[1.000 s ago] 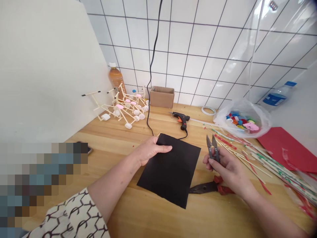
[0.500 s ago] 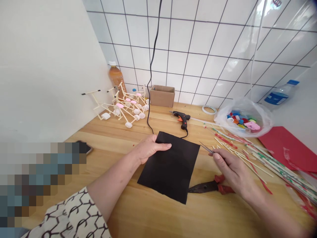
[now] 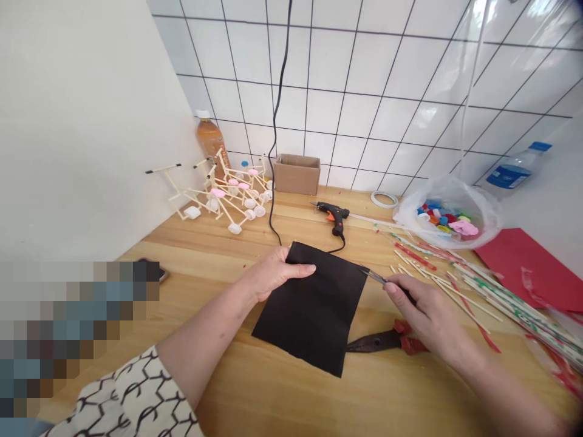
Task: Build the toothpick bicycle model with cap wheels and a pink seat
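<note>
A black sheet (image 3: 314,315) is held just above the wooden table by my left hand (image 3: 276,273), thumb on top near the upper left corner and the other fingers hidden beneath. My right hand (image 3: 416,303) is closed on small scissors (image 3: 376,276), whose slim blades meet the sheet's upper right corner. Whether the blades are apart is hard to tell. Partly behind the sheet's lower right edge lie pliers with red handles (image 3: 387,343), just below my right hand.
Behind the sheet lies a black glue gun (image 3: 334,215), its cord running up the wall. Stick models (image 3: 218,194), a bottle (image 3: 211,139) and a box (image 3: 297,175) stand back left. Rightward are a bag of caps (image 3: 449,215), sticks (image 3: 428,273) and red sheets (image 3: 528,267).
My right hand has moved slightly left, bringing the scissor blades from beside the black sheet onto its upper right corner. My left hand keeps its hold.
</note>
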The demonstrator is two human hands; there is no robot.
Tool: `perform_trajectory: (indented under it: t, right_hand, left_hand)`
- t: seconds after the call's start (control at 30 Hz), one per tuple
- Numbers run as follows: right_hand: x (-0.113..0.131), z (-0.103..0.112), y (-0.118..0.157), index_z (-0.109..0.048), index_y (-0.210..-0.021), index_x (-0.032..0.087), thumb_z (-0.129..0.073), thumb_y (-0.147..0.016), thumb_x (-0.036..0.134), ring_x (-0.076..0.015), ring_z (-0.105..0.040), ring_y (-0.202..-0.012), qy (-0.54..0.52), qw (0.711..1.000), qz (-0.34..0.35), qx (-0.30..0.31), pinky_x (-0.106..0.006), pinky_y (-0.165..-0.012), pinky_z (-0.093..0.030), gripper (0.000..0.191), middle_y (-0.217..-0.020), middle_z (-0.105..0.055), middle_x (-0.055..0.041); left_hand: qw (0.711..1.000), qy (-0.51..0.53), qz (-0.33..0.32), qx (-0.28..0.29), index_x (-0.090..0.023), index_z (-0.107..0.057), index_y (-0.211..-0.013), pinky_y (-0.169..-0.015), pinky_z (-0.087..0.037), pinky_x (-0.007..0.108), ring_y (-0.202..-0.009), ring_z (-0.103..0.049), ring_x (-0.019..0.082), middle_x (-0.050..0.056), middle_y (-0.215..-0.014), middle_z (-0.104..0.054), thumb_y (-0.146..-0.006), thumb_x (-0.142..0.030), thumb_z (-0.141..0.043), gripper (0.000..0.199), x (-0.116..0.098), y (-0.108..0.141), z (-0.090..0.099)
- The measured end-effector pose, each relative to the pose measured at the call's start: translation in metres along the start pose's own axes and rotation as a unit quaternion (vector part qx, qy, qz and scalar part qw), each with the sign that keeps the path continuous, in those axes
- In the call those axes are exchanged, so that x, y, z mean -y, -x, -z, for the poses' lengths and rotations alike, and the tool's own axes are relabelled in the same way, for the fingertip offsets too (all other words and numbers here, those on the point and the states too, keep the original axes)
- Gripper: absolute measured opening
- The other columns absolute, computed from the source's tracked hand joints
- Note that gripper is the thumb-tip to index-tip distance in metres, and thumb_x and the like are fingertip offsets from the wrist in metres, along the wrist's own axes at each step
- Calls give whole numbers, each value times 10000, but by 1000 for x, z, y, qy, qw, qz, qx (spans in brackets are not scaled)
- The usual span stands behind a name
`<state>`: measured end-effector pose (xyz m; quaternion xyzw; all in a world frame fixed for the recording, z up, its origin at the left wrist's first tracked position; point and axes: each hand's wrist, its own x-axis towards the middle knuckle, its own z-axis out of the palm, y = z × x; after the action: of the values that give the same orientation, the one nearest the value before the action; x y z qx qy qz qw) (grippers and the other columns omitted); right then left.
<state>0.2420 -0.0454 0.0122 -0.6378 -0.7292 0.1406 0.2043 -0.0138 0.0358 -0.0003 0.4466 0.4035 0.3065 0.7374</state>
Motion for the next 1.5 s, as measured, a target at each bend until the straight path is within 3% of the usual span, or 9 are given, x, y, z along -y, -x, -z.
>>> perform_trajectory:
  t: [0.3,0.7,0.77,0.87,0.93,1.03,1.13,1.27,1.5]
  right_hand:
    - [-8,1,-3,-518,-737,226,-315,-906,450,-169,-534,-601,1,1000,-15,-16,-265,-555,-399,346,-636,-557,1]
    - [-39,-11,-18,-640,-822,154,-411,-855,327,-289,-586,-840,231,972,-10,-38,-406,-750,-444,289,-845,-644,-137]
    - [-35,-9,-17,-659,-824,152,-425,-841,342,-310,-573,-906,169,981,13,-91,-442,-806,-425,302,-888,-652,-151]
    - [-21,-7,-15,-665,-906,181,-417,-864,422,-258,-598,-900,-84,992,-23,-87,-382,-796,-449,349,-940,-671,-105]
    - [-8,-9,-14,-664,-895,210,-447,-856,474,-197,-612,-779,-258,962,-80,-47,-304,-687,-468,344,-852,-681,-56]
    - [11,-20,-16,-624,-660,196,-564,-799,469,-107,-491,-526,-372,922,-107,-14,-224,-514,-385,311,-563,-564,20]
    - [21,-30,-21,-623,-628,178,-651,-738,432,-88,-458,-471,-475,869,-136,0,-215,-480,-369,279,-528,-555,31]
    - [21,-35,-26,-697,-763,180,-702,-697,380,-120,-568,-543,-562,811,-162,2,-244,-574,-459,211,-625,-663,-3]
    - [9,-34,-18,-734,-868,258,-703,-712,367,-118,-644,-618,-540,829,-148,-1,-214,-632,-505,193,-714,-725,10]
  left_hand:
    - [1000,-4,5,-14,-130,-689,-770,-719,-497,309,-731,-661,191,60,-783,-719,-589,-226,-777,222,1,-1,0]
    - [999,46,16,-19,-133,-671,-778,-748,-498,314,-710,-654,171,37,-760,-707,-576,-221,-789,250,6,0,-11]
    - [998,52,15,-17,-129,-674,-773,-742,-503,304,-704,-652,163,38,-758,-708,-578,-221,-789,244,8,0,-13]
    - [998,64,4,-29,-126,-677,-774,-729,-507,285,-713,-652,155,35,-763,-709,-579,-214,-790,242,10,-1,-14]
    - [996,78,-2,-32,-127,-676,-790,-733,-508,285,-722,-655,157,35,-766,-710,-575,-211,-794,259,11,-1,-15]
    - [995,100,-2,-19,-130,-676,-820,-738,-512,302,-719,-660,166,38,-755,-712,-573,-212,-797,287,13,-1,-17]
    - [994,105,4,-1,-120,-682,-816,-737,-514,307,-714,-661,172,47,-728,-711,-582,-220,-793,277,16,-1,-18]
    - [995,98,18,16,-119,-689,-805,-727,-508,299,-700,-656,164,48,-723,-712,-591,-222,-785,257,17,0,-18]
    - [997,74,-10,-6,-147,-688,-726,-748,-468,293,-630,-621,105,-3,-685,-698,-618,-190,-749,131,14,-6,-13]
